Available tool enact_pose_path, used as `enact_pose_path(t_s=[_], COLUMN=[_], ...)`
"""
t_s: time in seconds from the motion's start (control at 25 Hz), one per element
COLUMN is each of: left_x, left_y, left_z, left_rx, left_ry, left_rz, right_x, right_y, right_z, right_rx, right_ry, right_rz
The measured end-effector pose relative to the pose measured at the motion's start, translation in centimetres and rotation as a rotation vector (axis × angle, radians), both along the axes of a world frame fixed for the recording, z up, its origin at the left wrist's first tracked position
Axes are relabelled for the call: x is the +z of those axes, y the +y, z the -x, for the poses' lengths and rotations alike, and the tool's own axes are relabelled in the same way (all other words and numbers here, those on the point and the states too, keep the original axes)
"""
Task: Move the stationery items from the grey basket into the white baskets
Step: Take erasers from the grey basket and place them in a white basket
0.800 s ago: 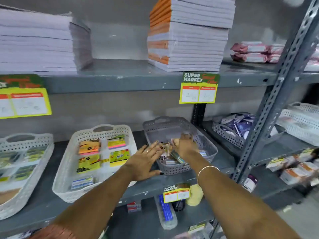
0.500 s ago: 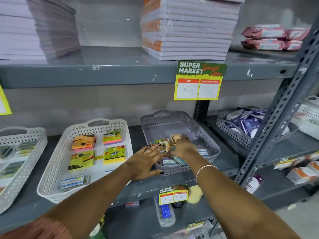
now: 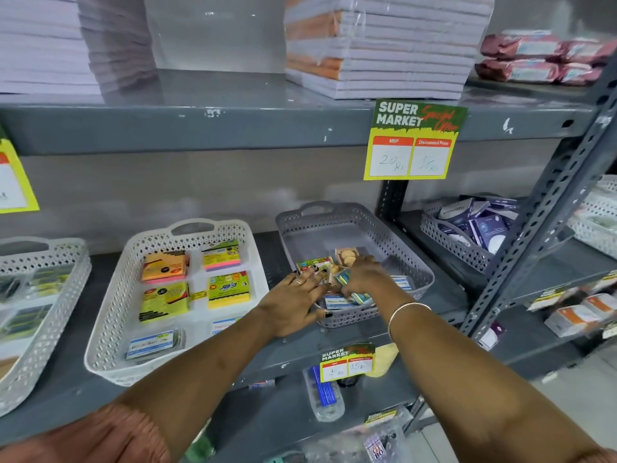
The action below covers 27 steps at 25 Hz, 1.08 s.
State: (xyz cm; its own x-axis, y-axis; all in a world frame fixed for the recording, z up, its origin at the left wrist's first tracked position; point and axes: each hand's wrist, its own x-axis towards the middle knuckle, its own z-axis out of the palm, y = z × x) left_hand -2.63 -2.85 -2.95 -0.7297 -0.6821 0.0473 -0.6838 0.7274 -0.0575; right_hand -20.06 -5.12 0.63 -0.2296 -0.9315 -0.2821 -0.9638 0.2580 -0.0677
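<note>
The grey basket (image 3: 337, 222) stands on the middle shelf with several small stationery packs (image 3: 340, 300) heaped in its near half. My right hand (image 3: 362, 274) reaches into it, fingers curled over a small green-and-blue pack (image 3: 344, 277). My left hand (image 3: 293, 300) lies flat over the basket's near left rim, fingers spread, touching the packs. A white basket (image 3: 110, 295) to the left holds sticky-note pads (image 3: 163, 267) and flat label packs (image 3: 153, 344). A second white basket (image 3: 43, 262) sits at the far left edge.
Stacks of paper (image 3: 384, 51) fill the upper shelf, above a yellow price tag (image 3: 412, 142). Another grey basket with dark blue packets (image 3: 474, 225) stands right of a perforated upright (image 3: 547, 208). The lower shelf holds a pen case (image 3: 324, 392) and boxes.
The view has shifted slightly. My right hand has reached a little further into the grey basket and curled over the packs. My left hand stays on the rim.
</note>
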Motion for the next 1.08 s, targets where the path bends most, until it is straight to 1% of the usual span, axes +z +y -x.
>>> enact_pose_path(t_s=[0.16,0.28,0.36,0.44,0.52,0.64,0.84,0.96,1.08], left_x=[0.1,0.9,1.4,2.1,3.2,5.1,5.8,4.7,2.9], left_y=[0.0,0.1,-0.1,-0.1,0.2,1.9,8.4,13.4,17.5], left_z=[0.0,-0.9,-3.4,-6.9,-11.6,-20.3,-37.1,-47.1,-54.6], left_rx=[0.007,0.033,0.108,0.226,0.355,0.494,0.7,0.849,0.904], left_ry=[-0.003,0.102,0.135,0.105,0.078,0.119,0.096,0.113,0.119], left_rz=[0.016,0.026,0.076,0.137,0.167,0.23,0.297,0.285,0.209], right_x=[1.1,3.1,4.6,5.8,6.8,7.9,8.0,7.0,5.2], right_y=[-0.8,-2.0,-3.2,-4.3,-5.3,-5.4,-2.7,-0.2,1.4], right_z=[0.1,-0.7,-2.3,-4.5,-8.0,-14.9,-29.3,-38.6,-45.7], right_rx=[-0.018,0.03,0.109,0.186,0.26,0.397,0.584,0.66,0.732], right_ry=[0.003,0.024,0.033,0.027,-0.013,-0.079,-0.11,-0.138,-0.14], right_rz=[0.083,0.195,0.265,0.307,0.33,0.36,0.387,0.351,0.337])
